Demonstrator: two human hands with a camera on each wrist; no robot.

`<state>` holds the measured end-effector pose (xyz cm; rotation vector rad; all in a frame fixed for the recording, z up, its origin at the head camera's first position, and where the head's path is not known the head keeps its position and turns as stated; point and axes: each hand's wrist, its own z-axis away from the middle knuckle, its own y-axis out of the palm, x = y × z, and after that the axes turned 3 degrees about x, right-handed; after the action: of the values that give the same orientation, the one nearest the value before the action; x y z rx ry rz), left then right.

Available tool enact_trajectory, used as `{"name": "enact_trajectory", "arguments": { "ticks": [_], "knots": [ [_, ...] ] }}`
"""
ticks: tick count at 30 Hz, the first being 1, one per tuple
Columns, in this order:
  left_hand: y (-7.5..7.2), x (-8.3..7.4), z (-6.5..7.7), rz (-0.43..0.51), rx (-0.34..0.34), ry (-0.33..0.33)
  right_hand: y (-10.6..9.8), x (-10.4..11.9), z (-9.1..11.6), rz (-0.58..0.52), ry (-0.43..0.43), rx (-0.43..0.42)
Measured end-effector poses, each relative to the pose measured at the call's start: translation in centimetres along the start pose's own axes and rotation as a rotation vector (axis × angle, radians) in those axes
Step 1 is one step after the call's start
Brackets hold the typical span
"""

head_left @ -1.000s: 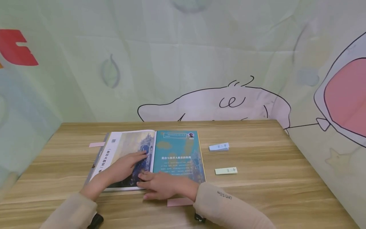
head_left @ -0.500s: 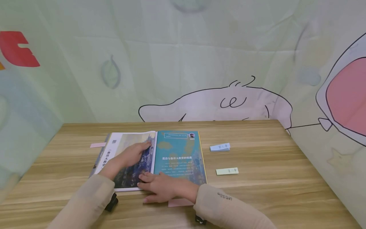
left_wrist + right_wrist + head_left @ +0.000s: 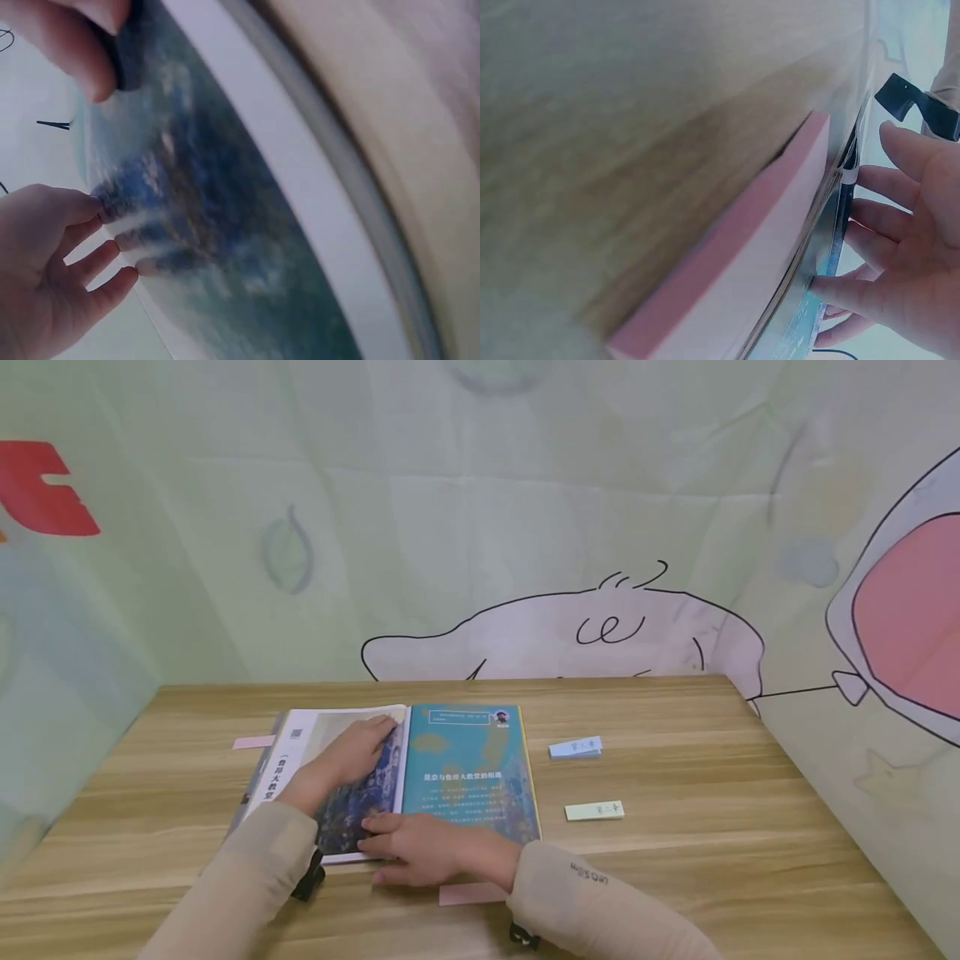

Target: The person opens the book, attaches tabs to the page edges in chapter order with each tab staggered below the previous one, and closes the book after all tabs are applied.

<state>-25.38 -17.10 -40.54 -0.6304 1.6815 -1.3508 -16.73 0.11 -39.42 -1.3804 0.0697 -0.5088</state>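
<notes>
An open book (image 3: 461, 739) lies on the wooden table, a blue-toned painting of a cathedral on its left page and teal print on the right. My left hand (image 3: 347, 763) rests on the left page, fingers reaching to the upper part near the spine. In the left wrist view, fingertips of the left hand (image 3: 37, 277) touch the glossy page. My right hand (image 3: 423, 850) rests with spread fingers over the lower part of the book across the spine. The right wrist view has this hand (image 3: 922, 247) beside the page edge, close to a pink sticky-note pad (image 3: 727, 262).
Right of the book lie a blue paper strip (image 3: 576, 747) and a pale green one (image 3: 594, 811), both with handwriting. A pink strip (image 3: 254, 742) sticks out past the book's left edge. A printed cloth backdrop (image 3: 465, 527) stands behind the table (image 3: 712, 877).
My left hand has slid up the left page along the spine, toward the book's top edge, its forearm moving right and forward. The right hand has stayed in place.
</notes>
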Motion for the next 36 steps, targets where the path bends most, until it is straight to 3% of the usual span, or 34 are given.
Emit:
{"name": "enact_trajectory", "arguments": {
  "ticks": [4, 9, 13, 19, 24, 29, 36],
  "knots": [
    [-0.2, -0.4, -0.1, 0.003, -0.060, -0.001, 0.0, -0.2, 0.0, 0.001, -0.005, -0.030],
    [-0.3, -1.0, -0.5, 0.019, -0.093, 0.011, -0.1, -0.8, 0.1, -0.173, -0.010, -0.065],
    [-0.3, -1.7, -1.0, 0.046, -0.087, 0.022, -0.4, -1.5, 0.5, -0.274, -0.046, -0.131],
    [-0.6, -3.2, -1.9, 0.090, -0.044, 0.024, -0.9, -2.4, 1.7, -0.322, -0.091, -0.236],
    [-0.8, -4.8, -2.1, 0.170, -0.013, 0.032, -1.5, -3.5, 3.4, -0.336, -0.075, -0.284],
    [-0.5, -5.9, -2.2, 0.202, -0.010, 0.086, -1.8, -4.9, 5.8, -0.341, -0.066, -0.357],
    [-0.1, -8.1, -2.1, 0.234, 0.007, 0.126, -1.7, -6.4, 9.3, -0.363, 0.045, -0.362]
  ]
}}
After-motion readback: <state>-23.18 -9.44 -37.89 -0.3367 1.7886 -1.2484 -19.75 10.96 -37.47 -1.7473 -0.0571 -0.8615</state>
